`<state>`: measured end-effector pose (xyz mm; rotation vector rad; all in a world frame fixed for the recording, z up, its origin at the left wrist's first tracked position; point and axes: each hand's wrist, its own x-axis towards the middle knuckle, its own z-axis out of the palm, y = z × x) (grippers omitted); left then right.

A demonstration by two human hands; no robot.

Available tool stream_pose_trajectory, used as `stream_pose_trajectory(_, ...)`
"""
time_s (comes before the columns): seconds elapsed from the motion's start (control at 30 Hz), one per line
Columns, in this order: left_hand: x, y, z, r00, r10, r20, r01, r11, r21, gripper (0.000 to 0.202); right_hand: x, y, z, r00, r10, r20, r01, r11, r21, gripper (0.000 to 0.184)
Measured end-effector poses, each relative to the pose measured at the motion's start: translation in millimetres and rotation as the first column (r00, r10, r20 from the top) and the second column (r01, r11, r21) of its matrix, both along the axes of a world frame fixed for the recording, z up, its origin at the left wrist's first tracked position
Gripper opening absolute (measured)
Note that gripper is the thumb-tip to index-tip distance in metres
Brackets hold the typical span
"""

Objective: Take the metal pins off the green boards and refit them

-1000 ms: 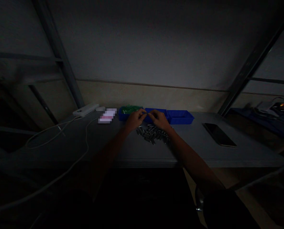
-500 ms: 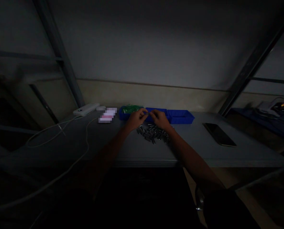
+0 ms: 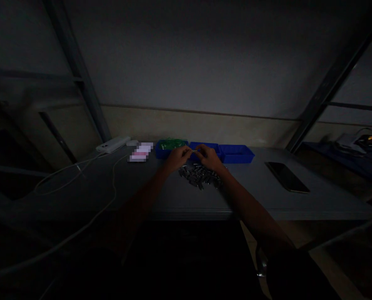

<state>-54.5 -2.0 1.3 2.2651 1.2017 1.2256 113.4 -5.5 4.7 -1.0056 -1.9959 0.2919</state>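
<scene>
The scene is very dark. My left hand (image 3: pixel 179 157) and my right hand (image 3: pixel 208 156) meet fingertip to fingertip above a heap of small grey metal pieces (image 3: pixel 199 175) on a grey table (image 3: pixel 161 191). Both hands have curled, pinching fingers; whatever sits between them is too small and dim to name. Just behind the hands stand blue trays (image 3: pixel 236 153) in a row; the left tray holds green bits (image 3: pixel 170 144).
A dark phone (image 3: pixel 286 177) lies flat at the right of the table. A white power bank (image 3: pixel 112 144) with a white cable (image 3: pixel 111 183) lies at the left, beside a pale pink card (image 3: pixel 139 152). Metal frame posts stand on both sides.
The two hands have drawn closer together, so their fingertips now touch over the far edge of the metal heap. Nothing else has moved.
</scene>
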Motion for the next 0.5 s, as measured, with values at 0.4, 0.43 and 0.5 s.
stream_pose_trajectory(0.4,-0.9,2.1,-0.5,0.999,0.008,0.036,-0.009,0.999,0.035,0.019,-1.3,1.1,-0.9,0.995,0.017,-0.102,-0.022,0.999,-0.048,0.025)
stream_pose_trajectory(0.43,-0.8,2.1,-0.4,0.999,0.017,0.034,-0.018,0.999,0.032,0.019,-1.3,0.9,-1.2,0.993,0.027,-0.118,-0.034,0.998,-0.050,0.026)
stream_pose_trajectory(0.5,-0.5,2.1,-0.1,0.999,0.026,0.036,-0.027,0.999,0.024,0.019,-1.1,0.9,-1.4,0.990,0.045,-0.133,-0.050,0.998,-0.037,0.025)
